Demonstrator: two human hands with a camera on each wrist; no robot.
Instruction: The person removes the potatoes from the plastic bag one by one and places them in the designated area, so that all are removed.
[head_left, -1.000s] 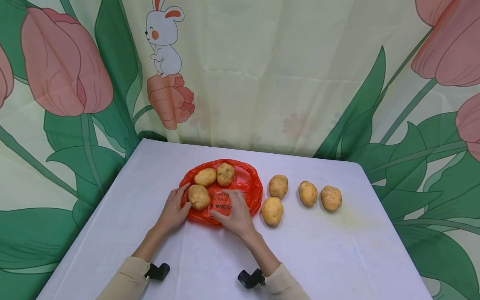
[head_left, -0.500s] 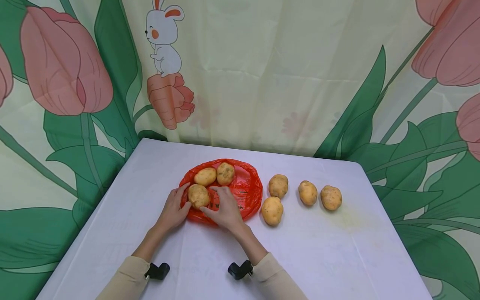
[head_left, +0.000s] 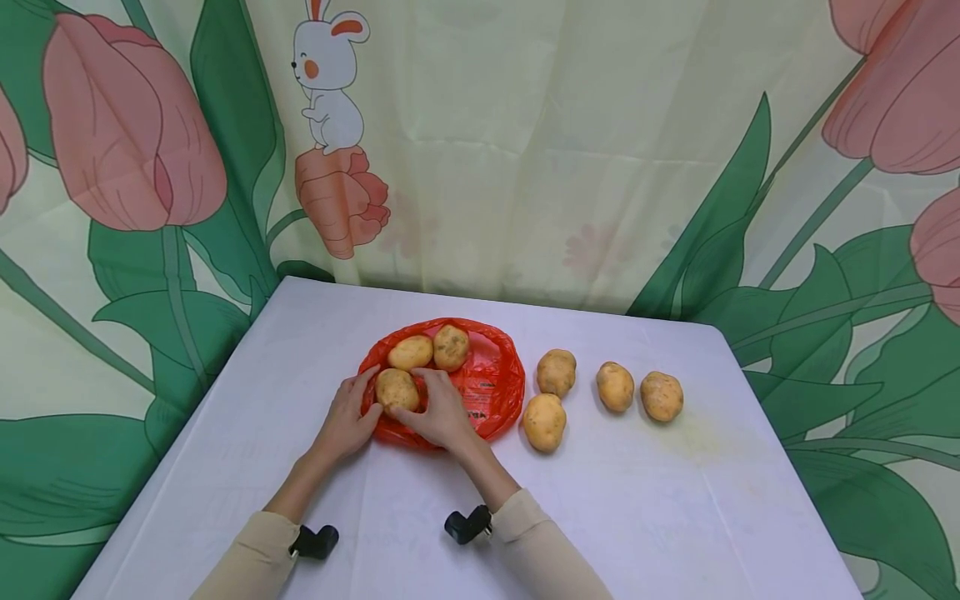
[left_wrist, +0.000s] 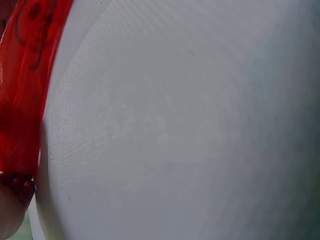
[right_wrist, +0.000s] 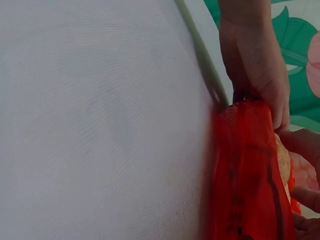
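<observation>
A red plastic bag [head_left: 487, 367], its mouth spread wide, lies on the table with three potatoes in it. My left hand [head_left: 348, 421] grips its left rim, thumb and fingers beside the nearest potato [head_left: 395, 388]. From the right, my right hand [head_left: 442, 412] holds that same potato between thumb and fingers. Behind it in the bag are an oblong potato [head_left: 410, 353] and a rounder potato [head_left: 452, 347]. The right wrist view shows the bag's side [right_wrist: 245, 175] up close and a strip of the held potato [right_wrist: 283, 160].
Right of the bag lie several loose potatoes: one [head_left: 557, 372] behind another [head_left: 545, 422], then a pair [head_left: 615, 387] further right. A white cloth [head_left: 675, 517] covers the table. A curtain [head_left: 525, 150] printed with tulips and a rabbit hangs behind.
My right hand has moved left across the bag and closed round the nearest potato. The left hand and the loose potatoes stay where they were.
</observation>
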